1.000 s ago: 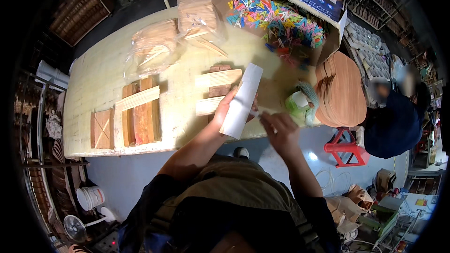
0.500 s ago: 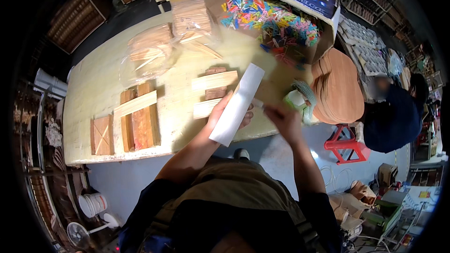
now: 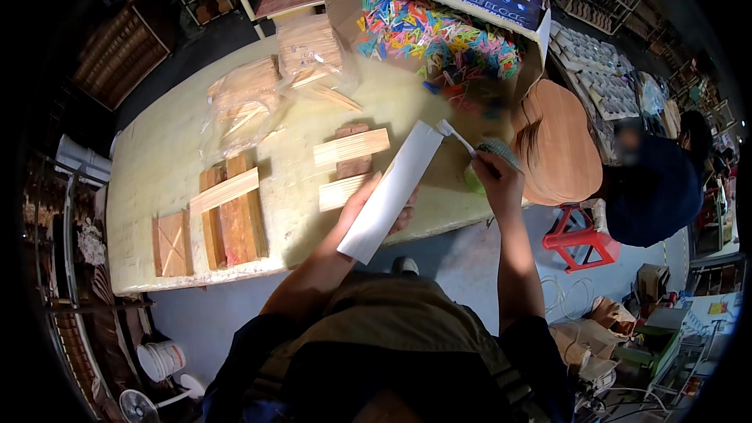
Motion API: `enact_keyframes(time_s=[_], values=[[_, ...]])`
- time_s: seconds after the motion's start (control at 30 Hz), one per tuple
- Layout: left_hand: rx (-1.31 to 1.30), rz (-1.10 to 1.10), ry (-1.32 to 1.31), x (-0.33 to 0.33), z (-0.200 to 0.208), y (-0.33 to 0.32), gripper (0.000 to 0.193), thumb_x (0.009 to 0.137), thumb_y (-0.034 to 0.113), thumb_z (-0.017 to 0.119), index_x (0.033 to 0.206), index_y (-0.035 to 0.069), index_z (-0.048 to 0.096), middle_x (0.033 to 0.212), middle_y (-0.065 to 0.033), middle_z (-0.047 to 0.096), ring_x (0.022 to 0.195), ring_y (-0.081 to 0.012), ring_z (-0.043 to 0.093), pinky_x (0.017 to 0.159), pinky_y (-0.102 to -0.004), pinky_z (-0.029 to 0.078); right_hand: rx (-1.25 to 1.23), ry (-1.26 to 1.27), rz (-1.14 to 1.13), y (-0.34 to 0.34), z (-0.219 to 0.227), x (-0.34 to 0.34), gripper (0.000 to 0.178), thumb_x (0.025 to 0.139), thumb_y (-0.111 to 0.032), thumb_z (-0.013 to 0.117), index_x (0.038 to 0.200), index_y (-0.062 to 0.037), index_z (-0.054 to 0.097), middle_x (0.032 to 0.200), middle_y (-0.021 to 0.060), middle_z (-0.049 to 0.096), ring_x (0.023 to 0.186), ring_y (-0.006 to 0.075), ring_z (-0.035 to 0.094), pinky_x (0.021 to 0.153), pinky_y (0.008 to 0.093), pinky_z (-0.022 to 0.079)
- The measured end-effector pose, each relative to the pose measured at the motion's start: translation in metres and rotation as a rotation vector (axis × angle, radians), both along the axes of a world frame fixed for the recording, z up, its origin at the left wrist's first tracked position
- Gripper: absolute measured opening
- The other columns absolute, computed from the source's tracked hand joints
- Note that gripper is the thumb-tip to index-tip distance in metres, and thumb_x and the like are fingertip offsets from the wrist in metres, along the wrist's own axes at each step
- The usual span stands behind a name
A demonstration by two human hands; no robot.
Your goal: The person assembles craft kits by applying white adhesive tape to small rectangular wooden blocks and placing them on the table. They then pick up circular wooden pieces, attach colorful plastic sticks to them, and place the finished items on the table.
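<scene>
Tilted over the table's near edge is a long flat piece with a white face [image 3: 390, 194]. My left hand [image 3: 359, 215] is closed around its lower half, with the thumb on the near side and fingertips showing at the far side. A slim white brush shaped like a toothbrush [image 3: 462, 141] is pinched in my right hand [image 3: 501, 178]. Its head touches, or nearly touches, the white piece's upper right corner. Behind my right hand sits a light green container [image 3: 474, 180] with a teal rim or wrap [image 3: 501, 150], partly hidden.
Fanned thin wood strips [image 3: 352, 147] lie across brown blocks, left of my left hand. More strips rest on a wooden jig [image 3: 235, 204]. Bagged strips [image 3: 243, 94], a box of colourful clothespins [image 3: 439, 35] and stacked brown wooden sheets [image 3: 558, 145] surround them. A person [image 3: 658, 188] sits right.
My right hand has moved right and slightly up, bringing the brush from beside the white piece's middle to its top corner. The white piece has shifted slightly down and left.
</scene>
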State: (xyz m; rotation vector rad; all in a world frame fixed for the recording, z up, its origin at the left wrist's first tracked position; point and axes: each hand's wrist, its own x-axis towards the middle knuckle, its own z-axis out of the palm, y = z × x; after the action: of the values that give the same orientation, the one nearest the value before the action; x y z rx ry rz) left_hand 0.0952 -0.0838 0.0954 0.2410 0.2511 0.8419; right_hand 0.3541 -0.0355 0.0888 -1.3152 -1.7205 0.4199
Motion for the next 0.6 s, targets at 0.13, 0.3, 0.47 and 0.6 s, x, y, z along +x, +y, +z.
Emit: enact_keyframes(time_s=[0.13,0.3,0.47,0.6], values=[[-0.076,0.015,-0.005,-0.001,-0.005,0.002,0.048,0.094,0.047,0.048,0.121,0.007,0.049,0.095,-0.0074,0.047,0.074,-0.0159,0.043,0.060,-0.0229,0.037,-0.071,-0.024,0.444,-0.034,0.040,-0.017,0.014,0.079,-0.011,0.073,0.091,-0.0037,0.071,0.075,0.0098,0.067,0.065,0.0211,0.064,0.062,0.0290,0.051],[0.023,-0.010,0.059,0.000,0.000,-0.003,0.050,0.094,0.048,0.048,0.123,0.008,0.048,0.096,-0.0078,0.048,0.076,-0.0162,0.044,0.060,-0.0232,0.038,-0.158,0.096,0.059,0.003,0.026,-0.005,0.017,0.080,-0.009,0.072,0.094,-0.0007,0.070,0.069,0.0091,0.064,0.062,0.0106,0.059,0.059,0.0251,0.047],[-0.021,0.014,0.073,-0.003,0.002,-0.006,0.052,0.096,0.047,0.045,0.120,0.001,0.049,0.095,-0.0053,0.050,0.076,-0.0143,0.046,0.064,-0.0235,0.040,0.202,-0.045,-0.073,-0.004,0.029,-0.024,0.016,0.079,-0.008,0.072,0.094,-0.0027,0.070,0.073,0.0088,0.063,0.062,0.0179,0.059,0.057,0.0295,0.047],[0.002,0.058,-0.021,-0.009,-0.009,0.001,0.054,0.096,0.049,0.044,0.119,0.001,0.050,0.090,-0.0044,0.051,0.073,-0.0143,0.047,0.061,-0.0235,0.040,0.414,-0.334,0.081,-0.049,0.015,-0.054,0.019,0.075,-0.007,0.074,0.094,-0.0078,0.071,0.074,0.0074,0.062,0.063,0.0227,0.059,0.057,0.0341,0.049]])
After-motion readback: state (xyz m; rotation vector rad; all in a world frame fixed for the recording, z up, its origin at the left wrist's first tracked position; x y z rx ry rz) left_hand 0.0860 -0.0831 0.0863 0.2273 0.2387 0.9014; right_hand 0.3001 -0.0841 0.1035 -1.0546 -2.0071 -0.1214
